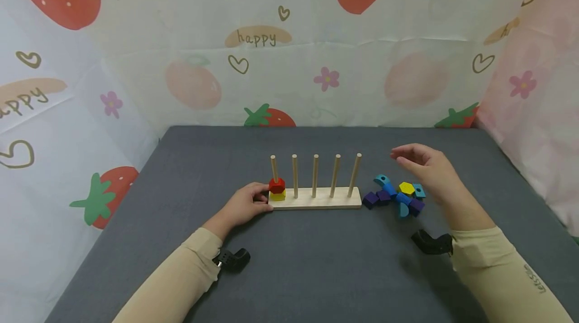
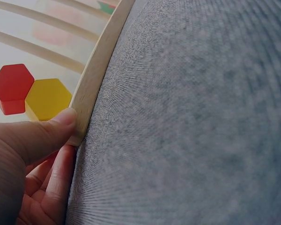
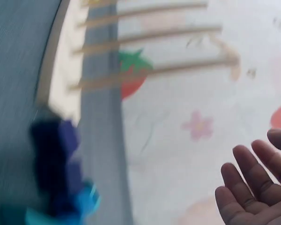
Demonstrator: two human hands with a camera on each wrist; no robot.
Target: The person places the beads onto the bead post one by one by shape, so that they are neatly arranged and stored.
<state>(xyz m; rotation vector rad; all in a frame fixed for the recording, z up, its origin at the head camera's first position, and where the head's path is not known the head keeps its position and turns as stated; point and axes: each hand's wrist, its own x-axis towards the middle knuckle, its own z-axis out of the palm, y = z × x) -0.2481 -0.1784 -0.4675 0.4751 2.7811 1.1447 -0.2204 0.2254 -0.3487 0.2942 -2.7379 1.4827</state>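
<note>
A wooden peg board (image 1: 316,204) with several upright dowels lies in the middle of the table. On its leftmost dowel (image 1: 273,167), a red hexagonal block (image 1: 277,182) sits over a yellow hexagonal block (image 1: 277,196). My left hand (image 1: 244,206) pinches the board's left end, its thumb against the front edge in the left wrist view. The other dowels carry no blocks. My right hand (image 1: 425,167) is raised beside the loose blocks, its fingers relaxed and apart with nothing held in the right wrist view.
Right of the board lies a cluster of loose blocks: a yellow hexagonal one (image 1: 406,189), purple cubes (image 1: 371,200), blue pieces (image 1: 402,199) and light blue pieces (image 1: 403,210), some rounded. A printed cloth (image 1: 280,77) hangs behind the grey table (image 1: 294,267).
</note>
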